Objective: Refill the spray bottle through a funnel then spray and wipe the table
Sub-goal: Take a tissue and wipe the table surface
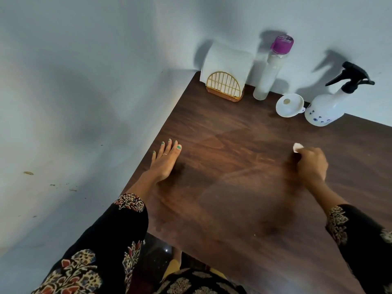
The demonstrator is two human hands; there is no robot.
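Head view: right hand [311, 163] is curling round a small crumpled white tissue wad [297, 147], fingers clamped on it w/ only a bit poking out past the knuckles, and is pressing it down onto the dark brown wood-grain surface [222, 187]; prob. the wiping step, since faint streaks are showing nearby. Left hand [164, 162] is lying flat, fingers straight and spread, near the surface's left edge, likely bracing the body while the other arm is working.

The white plastic spray bottle w/ black trigger head [326, 107] is standing at the back by the wall, well apart from both hands, trigger head on; refill looks finished. White plastic funnel [288, 106] is lying just beside it, out of the wiping path. Clear tall bottle w/ purple cap [269, 71] and gold wire napkin holder w/ white tissues [226, 81] are sitting further left along the wall.
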